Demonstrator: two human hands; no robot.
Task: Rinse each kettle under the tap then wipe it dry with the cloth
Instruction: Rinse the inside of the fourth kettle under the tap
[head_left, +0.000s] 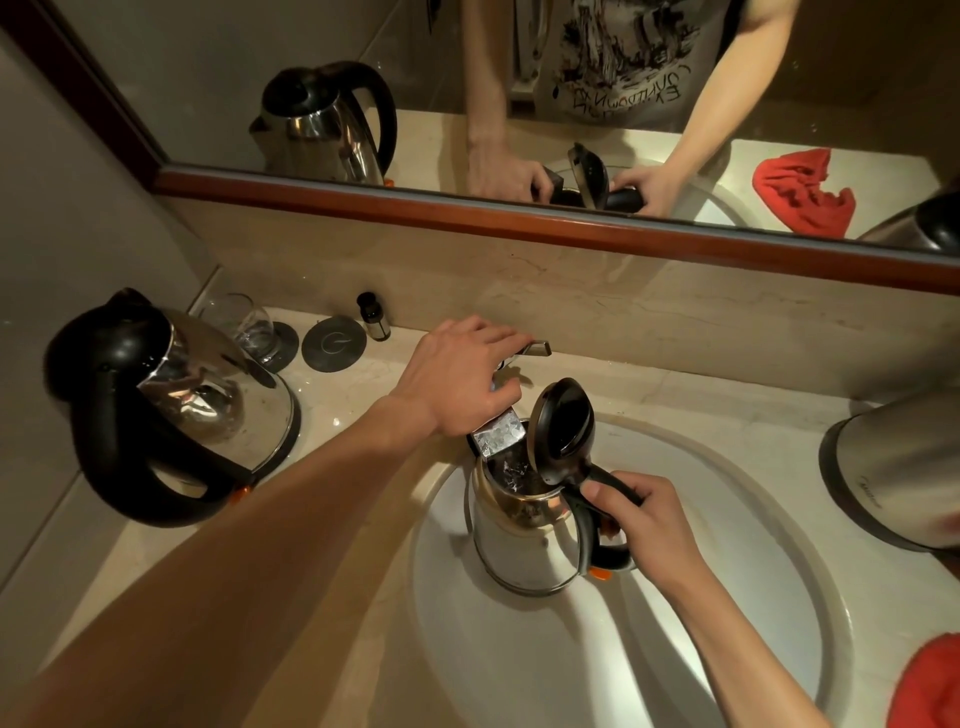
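Fingers (618, 493) of the right hand (644, 519) grip the open kettle (519, 545) under the tap (501, 431), left hand (462, 379) curled on its lever (535, 347); rinsing looks underway, two kettles and the cloth (930, 691) wait.

one head-worn camera looks steeply down, close over the sink (675, 649) and mirror (208, 78)

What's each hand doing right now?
Left hand: fingers curled over the tap, gripping it.
Right hand: gripping the kettle by its handle.

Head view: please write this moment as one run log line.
left hand on tap | right hand grips kettle handle | lid open | kettle in sink
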